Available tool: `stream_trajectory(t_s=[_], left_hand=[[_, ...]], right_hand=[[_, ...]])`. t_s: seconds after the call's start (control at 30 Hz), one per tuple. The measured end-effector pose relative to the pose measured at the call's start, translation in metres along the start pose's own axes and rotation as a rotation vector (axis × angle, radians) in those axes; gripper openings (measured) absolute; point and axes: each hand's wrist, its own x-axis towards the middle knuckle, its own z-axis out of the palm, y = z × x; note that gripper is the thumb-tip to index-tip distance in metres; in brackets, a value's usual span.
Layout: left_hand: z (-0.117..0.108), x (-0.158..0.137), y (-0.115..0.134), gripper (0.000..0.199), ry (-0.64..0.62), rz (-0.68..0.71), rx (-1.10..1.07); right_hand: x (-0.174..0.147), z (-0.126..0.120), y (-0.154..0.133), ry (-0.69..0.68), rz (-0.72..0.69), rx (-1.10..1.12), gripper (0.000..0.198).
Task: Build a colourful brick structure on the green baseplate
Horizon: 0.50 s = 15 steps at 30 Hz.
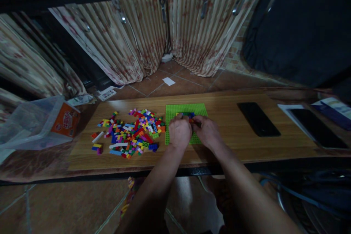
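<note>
A bright green studded baseplate (170, 108) lies on the wooden board. On it is a small row of building bricks (185, 114), with yellow, green, blue and red parts showing. My left hand (180, 130) is over the middle of the plate, its fingers curled round the near left side of the bricks. From the right, my right hand (207, 130) reaches in with thumb and fingers pinched at a reddish brick beside the blue one. My hands hide most of the row, and the exact grip of the fingertips is hard to see.
Loose multicoloured bricks (137, 129) spread left of the plate. A clear plastic tub (33, 122) with an orange label lies at the far left. Right of the plate is a black phone (258, 119); a dark tablet (319, 128) lies farther right. The board's near edge (115, 166) runs below my forearms.
</note>
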Motion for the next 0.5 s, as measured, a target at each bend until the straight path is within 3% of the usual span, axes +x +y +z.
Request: stream_trajectory(t_s=[0.17,0.5], left_hand=[[0.006,-0.001,-0.005,0.024,0.046,0.002,-0.05],[0.002,-0.002,-0.011,0.021,0.09,0.034,-0.133]], right_hand=[[0.0,-0.002,-0.002,-0.03,0.018,0.004,0.017],[0.001,-0.006,-0.009,0.057,0.014,0.034,0.022]])
